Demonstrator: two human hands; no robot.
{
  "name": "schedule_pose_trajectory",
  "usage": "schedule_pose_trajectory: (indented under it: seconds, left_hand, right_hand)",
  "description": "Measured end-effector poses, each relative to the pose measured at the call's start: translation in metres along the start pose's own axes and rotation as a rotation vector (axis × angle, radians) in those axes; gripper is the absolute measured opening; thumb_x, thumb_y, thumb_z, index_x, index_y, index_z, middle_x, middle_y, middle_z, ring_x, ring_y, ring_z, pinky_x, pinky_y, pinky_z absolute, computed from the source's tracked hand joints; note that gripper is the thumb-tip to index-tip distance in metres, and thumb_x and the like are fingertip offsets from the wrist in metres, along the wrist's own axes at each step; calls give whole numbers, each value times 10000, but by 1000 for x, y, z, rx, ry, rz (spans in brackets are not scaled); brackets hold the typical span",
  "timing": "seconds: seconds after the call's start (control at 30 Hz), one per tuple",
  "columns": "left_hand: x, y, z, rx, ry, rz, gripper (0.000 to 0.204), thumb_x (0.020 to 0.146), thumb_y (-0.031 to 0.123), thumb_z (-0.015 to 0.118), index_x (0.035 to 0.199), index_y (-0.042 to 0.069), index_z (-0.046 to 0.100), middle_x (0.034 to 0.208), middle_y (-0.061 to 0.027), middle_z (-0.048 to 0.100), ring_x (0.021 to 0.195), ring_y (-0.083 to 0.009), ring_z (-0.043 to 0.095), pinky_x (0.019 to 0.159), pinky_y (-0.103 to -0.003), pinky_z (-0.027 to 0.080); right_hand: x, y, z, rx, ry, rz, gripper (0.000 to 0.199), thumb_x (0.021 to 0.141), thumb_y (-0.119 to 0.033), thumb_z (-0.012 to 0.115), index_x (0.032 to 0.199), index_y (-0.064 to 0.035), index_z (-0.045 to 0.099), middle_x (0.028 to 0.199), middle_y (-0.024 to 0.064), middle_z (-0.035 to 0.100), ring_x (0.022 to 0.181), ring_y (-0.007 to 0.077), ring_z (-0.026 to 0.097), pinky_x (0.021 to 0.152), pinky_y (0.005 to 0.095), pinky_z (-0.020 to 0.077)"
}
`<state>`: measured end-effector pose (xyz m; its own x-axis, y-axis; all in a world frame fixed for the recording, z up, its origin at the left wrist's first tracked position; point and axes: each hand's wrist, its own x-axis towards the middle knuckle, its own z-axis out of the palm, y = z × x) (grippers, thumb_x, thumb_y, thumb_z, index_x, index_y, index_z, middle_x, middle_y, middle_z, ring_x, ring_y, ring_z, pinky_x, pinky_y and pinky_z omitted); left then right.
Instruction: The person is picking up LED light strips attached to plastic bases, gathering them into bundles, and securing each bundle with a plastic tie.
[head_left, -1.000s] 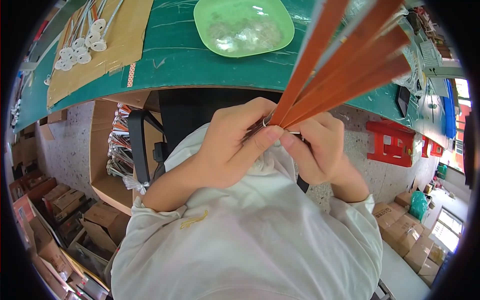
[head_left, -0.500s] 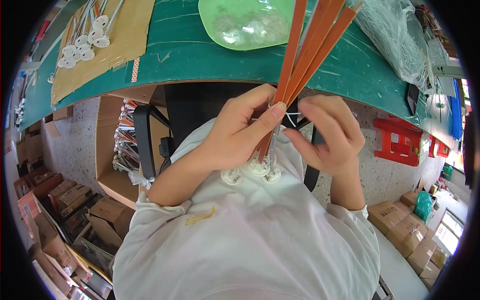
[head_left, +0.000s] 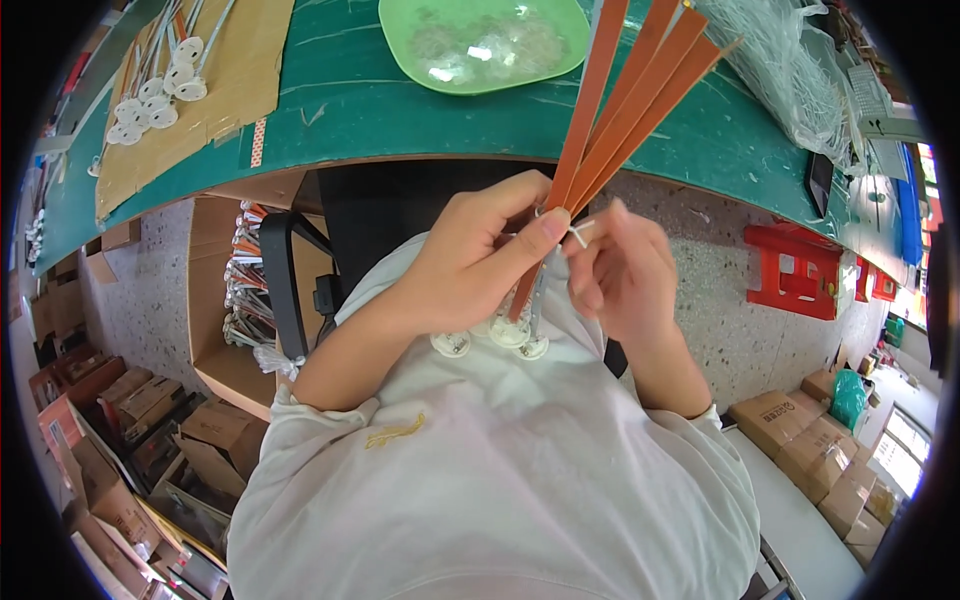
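Note:
My left hand (head_left: 470,260) is closed round a bundle of flat orange strips (head_left: 587,110), thumb pressed across the front. The strips fan out above the grip. Below it, several white round bases (head_left: 509,332) hang at the strips' lower ends, close against my shirt. A thin white tie (head_left: 578,234) runs round the bundle beside my left thumb, its short ends sticking out to the right. My right hand (head_left: 635,280) is at those ends with its fingers curled in, and the fingertips appear to pinch the tie. Part of the tie is hidden behind the fingers.
A green tray (head_left: 480,88) with small clear pieces stands on the green table (head_left: 350,130). More white-based strips (head_left: 150,100) lie on cardboard (head_left: 240,60) at left. A clear bag (head_left: 780,80) and a phone (head_left: 820,185) are at right. Below sits an open carton (head_left: 210,330) of bundles.
My right hand has moved in left toward the bundle, its fingers going from spread to curled at the white tie. My left hand keeps its grip, and the strips fan slightly wider.

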<state>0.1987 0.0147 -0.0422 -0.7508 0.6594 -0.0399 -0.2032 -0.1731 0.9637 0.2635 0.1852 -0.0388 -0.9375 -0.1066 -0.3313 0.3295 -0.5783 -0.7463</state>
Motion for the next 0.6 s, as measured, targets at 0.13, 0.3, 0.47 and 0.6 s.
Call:
schedule_pose_trajectory:
  seconds: [0.13,0.3,0.47,0.6]
  left_hand:
    - [0,3,-3,15,-86,-42,202,1004,193,506,985,0,562,660,-25,559,455,-78,527,427,-232,396]
    - [3,1,0,65,-83,35,208,1006,189,499,978,-3,574,653,-25,554,449,-77,524,430,-233,397]
    - [-6,13,-5,99,-114,40,204,1001,185,509,976,-6,575,686,-34,581,454,-71,528,430,-243,400]
    - [-10,26,3,394,-155,202,199,932,184,581,1039,16,592,857,-159,645,692,-315,646,593,-371,489]
  right_hand:
    - [12,-15,-16,-1230,28,-1221,121,783,54,675,898,40,639,805,141,644,630,202,598,534,280,462]
    - [14,-29,-16,-1398,-133,-1367,216,628,70,759,827,23,689,870,125,671,689,242,630,593,307,496]
    - [6,-22,-4,-1191,-118,-891,129,685,-19,756,797,-5,692,869,139,684,712,230,649,602,308,523]
    - [-5,3,-23,-114,-59,-213,333,722,-85,778,1002,14,628,959,140,670,848,219,654,730,322,528]
